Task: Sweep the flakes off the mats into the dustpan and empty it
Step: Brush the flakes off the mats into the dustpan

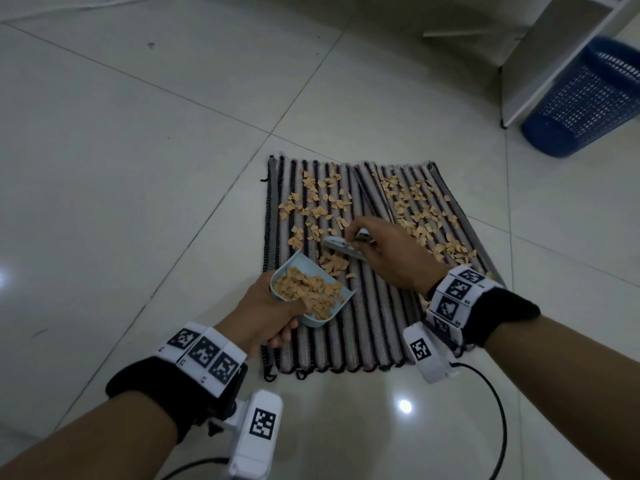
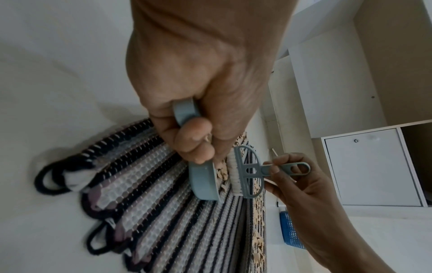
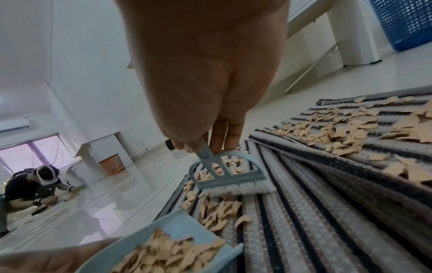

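Observation:
Two striped mats (image 1: 374, 320) lie side by side on the tiled floor, strewn with tan flakes (image 1: 315, 206). My left hand (image 1: 268, 315) grips the handle of a pale blue dustpan (image 1: 308, 271), which holds a heap of flakes and rests on the left mat. In the left wrist view the dustpan (image 2: 203, 182) shows from beneath. My right hand (image 1: 388, 251) holds a small blue brush (image 1: 343, 247) by its handle; its white bristles (image 3: 243, 189) stand on the mat just beyond a small pile of flakes (image 3: 217, 212) in front of the dustpan (image 3: 187, 234).
A blue mesh bin (image 1: 588, 102) stands at the far right beside a white cabinet (image 1: 561, 50). Glossy floor tiles (image 1: 138, 168) surround the mats. Another person (image 3: 35, 186) sits far off in the right wrist view. A black cable (image 1: 498, 417) trails from my right wrist.

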